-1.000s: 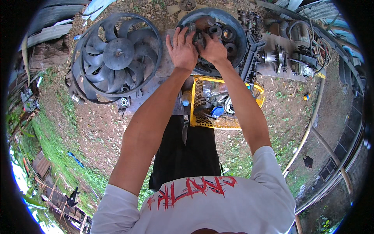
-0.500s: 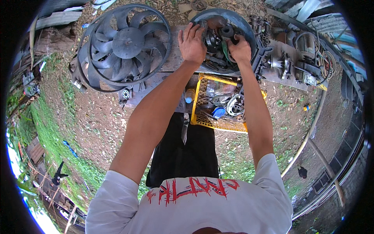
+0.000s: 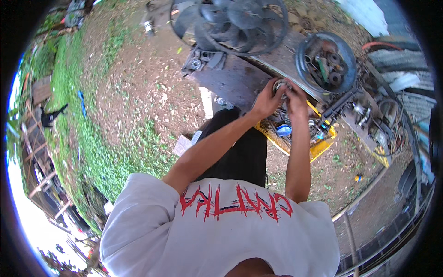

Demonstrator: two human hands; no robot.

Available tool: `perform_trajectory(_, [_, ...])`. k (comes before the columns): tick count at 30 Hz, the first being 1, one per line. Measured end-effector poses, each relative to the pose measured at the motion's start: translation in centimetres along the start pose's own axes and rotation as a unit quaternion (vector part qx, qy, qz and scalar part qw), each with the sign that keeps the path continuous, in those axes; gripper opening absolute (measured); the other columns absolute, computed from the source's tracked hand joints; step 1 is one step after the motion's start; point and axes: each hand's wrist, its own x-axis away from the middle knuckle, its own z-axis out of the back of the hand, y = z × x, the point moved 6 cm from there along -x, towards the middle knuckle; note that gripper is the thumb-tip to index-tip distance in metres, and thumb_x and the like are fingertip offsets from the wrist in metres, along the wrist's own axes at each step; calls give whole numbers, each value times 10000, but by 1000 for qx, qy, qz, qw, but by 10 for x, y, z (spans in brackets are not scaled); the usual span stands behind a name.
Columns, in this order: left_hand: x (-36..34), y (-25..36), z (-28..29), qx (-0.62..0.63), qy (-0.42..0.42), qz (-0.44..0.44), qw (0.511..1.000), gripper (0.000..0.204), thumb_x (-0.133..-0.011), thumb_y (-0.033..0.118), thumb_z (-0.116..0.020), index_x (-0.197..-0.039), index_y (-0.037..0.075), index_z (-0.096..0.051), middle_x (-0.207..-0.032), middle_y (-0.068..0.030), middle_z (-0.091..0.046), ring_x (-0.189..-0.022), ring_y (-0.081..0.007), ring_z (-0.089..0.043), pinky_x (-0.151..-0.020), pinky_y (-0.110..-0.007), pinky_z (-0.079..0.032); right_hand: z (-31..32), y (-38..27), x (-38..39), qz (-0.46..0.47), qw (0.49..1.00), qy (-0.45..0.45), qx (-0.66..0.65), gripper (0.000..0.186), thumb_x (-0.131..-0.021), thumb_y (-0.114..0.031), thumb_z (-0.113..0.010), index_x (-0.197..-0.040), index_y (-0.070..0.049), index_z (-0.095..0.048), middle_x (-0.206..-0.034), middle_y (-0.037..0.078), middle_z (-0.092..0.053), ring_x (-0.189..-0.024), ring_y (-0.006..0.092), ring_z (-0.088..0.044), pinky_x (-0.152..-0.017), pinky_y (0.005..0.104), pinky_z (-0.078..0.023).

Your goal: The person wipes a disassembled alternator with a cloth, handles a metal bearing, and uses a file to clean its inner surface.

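Note:
Both hands meet in front of my body, above the near edge of the work surface. My left hand (image 3: 267, 100) and my right hand (image 3: 296, 99) have their fingers closed around a small round metal part (image 3: 279, 86). The fingers cover much of it, and its exact kind cannot be made out. Below the hands is a yellow plastic crate (image 3: 321, 149) with metal parts and a blue round piece (image 3: 284, 130). Beyond them, to the right, stands a dark round basin (image 3: 301, 69) full of greasy machine parts.
A large black radiator fan (image 3: 247, 16) lies at the far side. Left of my hands is a dark flat board (image 3: 230, 81) with a grey metal part (image 3: 196, 63) at its corner. Cables and machinery (image 3: 385, 120) crowd the right side. Grass (image 3: 134, 154) covers ground at left.
Both hands have come out of the basin and drawn together nearer my body, now with a small round metal part. The view has turned, so the fan and basin appear farther right.

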Motion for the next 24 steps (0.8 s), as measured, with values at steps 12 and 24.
perform_trajectory(12, [159, -74, 191, 153, 12, 333, 930, 455, -960, 411, -565, -1046, -36, -580, -896, -112, -651, -805, -184, -686, -665, -294, -579, -131, 153, 93, -41, 971, -110, 209, 261, -909, -188, -655, -1115, -33, -698, -1019, 68, -696, -946, 132, -606, -853, 267, -450])
perform_trajectory(24, [130, -143, 314, 213, -54, 302, 928, 457, -950, 425, -570, -1130, 6, -573, -1012, -78, -608, -934, -178, -613, -762, -367, -586, -156, 199, 112, -43, 986, 113, 116, 455, -910, -458, -620, -990, -11, -635, -946, 121, -702, -848, 193, -672, -732, 344, -548])
